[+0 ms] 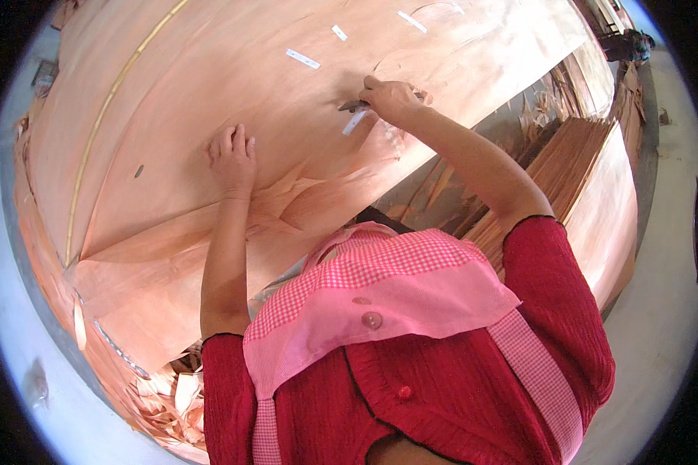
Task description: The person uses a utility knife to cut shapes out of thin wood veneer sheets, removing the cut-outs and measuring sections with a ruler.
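Though ragged — thin wood sheet [171,101] under the left hand [233,157].

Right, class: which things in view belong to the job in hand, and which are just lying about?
Part of the job, it seems:
thin tan sheet, under the left hand
dark tool, in the right hand
white strips, probably

Apparently lying about:
long yellow stick
torn scraps
stacked sheets

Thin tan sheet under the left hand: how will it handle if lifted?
Probably floppy: the tan sheet ripples and creases near the left hand. Likely fragile, apt to split: pointed, torn-looking flaps show beside that wrist. Perhaps light for its size, since those flaps look very thin.
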`<action>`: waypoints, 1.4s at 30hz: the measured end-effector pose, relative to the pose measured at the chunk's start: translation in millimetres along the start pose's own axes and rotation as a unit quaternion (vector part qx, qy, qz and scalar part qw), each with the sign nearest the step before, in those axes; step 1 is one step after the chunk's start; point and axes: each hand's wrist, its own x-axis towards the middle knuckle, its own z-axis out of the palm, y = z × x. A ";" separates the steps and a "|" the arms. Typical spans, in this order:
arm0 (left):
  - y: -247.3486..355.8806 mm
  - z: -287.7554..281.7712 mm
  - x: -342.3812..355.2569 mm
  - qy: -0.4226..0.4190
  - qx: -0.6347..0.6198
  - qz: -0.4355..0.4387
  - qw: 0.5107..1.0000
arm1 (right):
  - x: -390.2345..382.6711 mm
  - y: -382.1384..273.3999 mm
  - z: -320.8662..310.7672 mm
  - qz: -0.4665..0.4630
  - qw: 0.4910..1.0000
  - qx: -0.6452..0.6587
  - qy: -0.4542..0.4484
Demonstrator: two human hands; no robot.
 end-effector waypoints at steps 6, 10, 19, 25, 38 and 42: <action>5.0 -2.2 3.5 0.039 0.009 0.004 0.999 | -13.1 -4.4 -27.5 -0.128 0.992 0.016 -0.011; 0.8 2.1 -1.1 0.075 -0.043 0.024 0.996 | -9.9 -60.9 -78.8 -0.075 0.950 0.293 -0.070; 3.0 -6.5 21.6 -0.052 -0.081 0.025 0.995 | 61.1 -132.7 -2.6 0.163 0.715 0.679 -0.034; 5.3 -6.3 26.3 -0.073 -0.049 0.084 0.993 | 57.9 -136.1 11.9 0.178 0.688 0.703 -0.016; -1.5 -14.5 27.1 -0.089 -0.002 0.125 0.988 | 80.7 -95.5 -29.2 0.012 0.921 0.385 -0.059; -16.9 -3.7 20.2 0.007 -0.457 -0.064 0.887 | 45.8 -110.7 -46.2 0.014 0.749 0.655 -0.100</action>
